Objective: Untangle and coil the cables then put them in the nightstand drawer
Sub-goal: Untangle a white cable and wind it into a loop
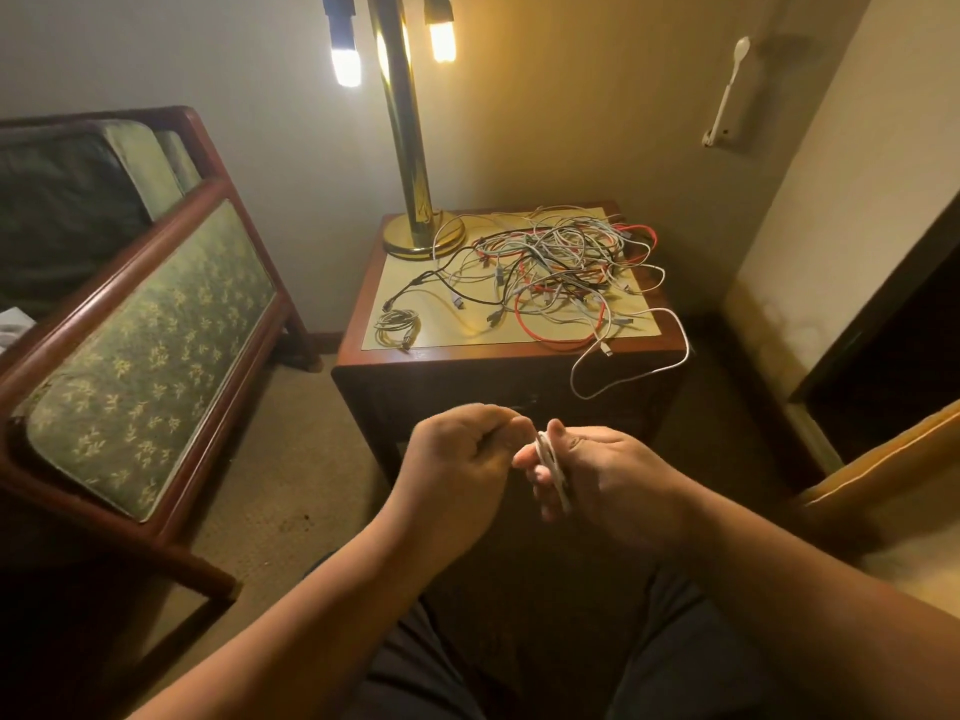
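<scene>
Looking at the head view, what do the two hands do? (Student)

Fig. 1, head view. Both hands meet low in the middle, in front of the desk [467, 353]. The right hand [608, 475] has its grip closed round a white cable [553, 470], which is wound in loops about its fingers. The left hand [457, 459] is clenched, its fingertips just beside those loops; I cannot tell whether it pinches a strand. (Legend)

And where are the other cables? (Student)

A tangle of cables [561, 267], white, grey, black and red, lies spread over the desk top. One white loop [639, 371] hangs over the front edge. A small coiled cable [397, 324] lies apart at the near left corner. A brass lamp [423, 236] stands at the far left corner, touching the edge of the tangle. The desk front is in shadow, so the drawer cannot be made out. An upholstered seat [150, 324] stands to the left. (Legend)
</scene>
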Available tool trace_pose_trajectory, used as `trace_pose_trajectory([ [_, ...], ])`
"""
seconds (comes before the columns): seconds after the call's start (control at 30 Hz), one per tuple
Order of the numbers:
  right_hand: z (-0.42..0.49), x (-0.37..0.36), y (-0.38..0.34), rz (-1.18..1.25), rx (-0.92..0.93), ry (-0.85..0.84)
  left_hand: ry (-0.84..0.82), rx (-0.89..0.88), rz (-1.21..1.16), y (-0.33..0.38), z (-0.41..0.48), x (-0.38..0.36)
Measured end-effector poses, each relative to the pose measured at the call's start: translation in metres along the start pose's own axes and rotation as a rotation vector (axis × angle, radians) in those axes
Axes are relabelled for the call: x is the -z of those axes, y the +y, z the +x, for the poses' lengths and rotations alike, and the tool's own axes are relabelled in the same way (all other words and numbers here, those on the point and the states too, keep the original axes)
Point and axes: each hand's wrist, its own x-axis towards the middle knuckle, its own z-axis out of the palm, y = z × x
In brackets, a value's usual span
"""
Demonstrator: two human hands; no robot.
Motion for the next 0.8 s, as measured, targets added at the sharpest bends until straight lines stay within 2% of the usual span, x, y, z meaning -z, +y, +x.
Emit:
trace_pose_trajectory([
  [0.1,-0.006,0.002,-0.009,0.042,-0.070,-0.191,0.086,0.081,-0.058,-0.011,0.001,-0.001],
  [0.2,-0.012,0.004,-0.021,0.157,-0.044,-0.354,0.013,0.228,-0.391,-0.007,0.001,-0.002],
  [0.27,-0.013,0.006,-0.027,0.202,-0.024,-0.373,-0.042,0.286,-0.559,-0.001,0.001,0.000],
  [0.4,-0.015,0.010,-0.036,0.134,-0.005,-0.255,-0.051,0.353,-0.649,-0.001,0.001,-0.001],
  [0.53,-0.014,0.003,-0.036,0.002,0.015,0.003,-0.079,0.462,-0.788,-0.002,0.000,-0.007],
  [0.67,-0.014,-0.002,-0.032,-0.491,0.166,0.197,-0.063,0.491,-0.839,0.001,0.002,-0.005],
  [0.8,-0.019,-0.004,-0.040,-0.839,0.088,0.139,-0.019,0.520,-0.797,-0.002,-0.001,-0.005],
])
